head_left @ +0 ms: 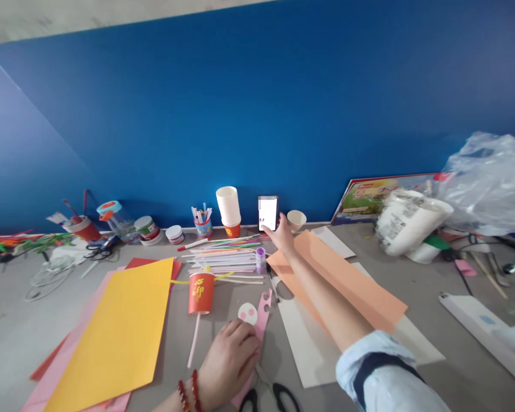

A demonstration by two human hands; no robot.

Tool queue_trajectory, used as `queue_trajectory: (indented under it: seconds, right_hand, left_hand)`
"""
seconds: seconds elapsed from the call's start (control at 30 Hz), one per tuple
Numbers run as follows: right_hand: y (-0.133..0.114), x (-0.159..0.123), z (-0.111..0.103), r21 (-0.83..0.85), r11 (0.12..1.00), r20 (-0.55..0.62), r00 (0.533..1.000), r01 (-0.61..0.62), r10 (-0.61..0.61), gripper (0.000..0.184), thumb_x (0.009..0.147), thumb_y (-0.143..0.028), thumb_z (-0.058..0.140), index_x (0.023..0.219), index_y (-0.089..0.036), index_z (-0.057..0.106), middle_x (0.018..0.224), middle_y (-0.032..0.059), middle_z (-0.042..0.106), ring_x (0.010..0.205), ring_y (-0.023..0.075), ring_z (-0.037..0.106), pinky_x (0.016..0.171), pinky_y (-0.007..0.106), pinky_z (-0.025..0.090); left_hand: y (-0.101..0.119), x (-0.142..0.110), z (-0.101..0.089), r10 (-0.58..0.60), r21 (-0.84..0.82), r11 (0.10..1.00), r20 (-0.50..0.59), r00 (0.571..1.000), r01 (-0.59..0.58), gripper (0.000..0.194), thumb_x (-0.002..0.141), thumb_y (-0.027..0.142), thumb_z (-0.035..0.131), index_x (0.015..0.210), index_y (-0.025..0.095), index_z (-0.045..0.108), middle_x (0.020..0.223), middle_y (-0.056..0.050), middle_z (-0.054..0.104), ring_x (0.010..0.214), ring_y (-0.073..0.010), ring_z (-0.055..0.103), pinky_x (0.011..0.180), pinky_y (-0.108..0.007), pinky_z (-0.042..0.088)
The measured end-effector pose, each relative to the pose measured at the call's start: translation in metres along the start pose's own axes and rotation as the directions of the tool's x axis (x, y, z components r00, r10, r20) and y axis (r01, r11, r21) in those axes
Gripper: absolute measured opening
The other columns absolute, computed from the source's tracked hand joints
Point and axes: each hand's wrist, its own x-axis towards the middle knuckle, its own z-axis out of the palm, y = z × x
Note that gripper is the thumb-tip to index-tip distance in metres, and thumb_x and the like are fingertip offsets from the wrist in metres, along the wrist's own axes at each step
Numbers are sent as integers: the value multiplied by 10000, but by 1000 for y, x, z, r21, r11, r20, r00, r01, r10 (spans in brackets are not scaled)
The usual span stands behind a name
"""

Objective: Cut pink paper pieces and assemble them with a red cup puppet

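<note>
My right hand reaches far forward to a smartphone leaning upright against the blue wall. Its thumb lies at the phone's lower front edge and the fingers are at the right side. Nearer, my left hand rests on the table with curled fingers, partly over a pink paper strip with cut-out holes; what the fingers hold, if anything, is hidden. Just beyond it lies a white paper circle with pink spots. Black-handled scissors are beside that hand. An upturned red paper cup with straw-like pieces attached stands to the left.
Yellow paper covers pink and red sheets on the left. Orange paper lies under my right arm. Straws, a purple-capped glue stick and stacked white cups are ahead. Plastic-wrapped cups lie on the right.
</note>
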Motion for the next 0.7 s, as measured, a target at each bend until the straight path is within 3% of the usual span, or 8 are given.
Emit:
queue_trajectory:
  seconds: [0.2, 0.43, 0.7]
  right_hand:
    - [-32, 8, -3, -3, 1000, -135, 990, 31, -31, 1030, 808, -610, 618, 1507, -66, 92, 1504, 264, 312, 1366, 357, 342, 1081, 426, 337]
    - [-64, 19, 0, -165, 984, -249, 968, -67, 24, 1035, 812, -566, 633, 1530, -95, 55, 1430, 263, 336, 1185, 396, 457, 923, 434, 456]
    - [-76, 13, -3, -106, 993, -216, 976, -56, 32, 977, 827, -387, 628, 1536, -116, 14, 1453, 233, 321, 1216, 395, 431, 948, 437, 450]
  left_hand:
    - [1, -1, 0, 5, -3, 1000, -19, 1000, -6, 159, 901, 126, 470, 960, 203, 595, 948, -66, 612, 897, -223, 551, 809, -369, 477]
    - [0, -1, 1, 8, 9, 1000, -18, 1000, -8, 152, 888, 121, 487, 961, 207, 590, 956, -61, 621, 891, -225, 553, 797, -370, 476]
    - [-1, -1, 2, 19, 12, 1000, -53, 998, -18, 148, 889, 120, 477, 935, 201, 592, 940, -62, 623, 880, -216, 560, 791, -361, 480]
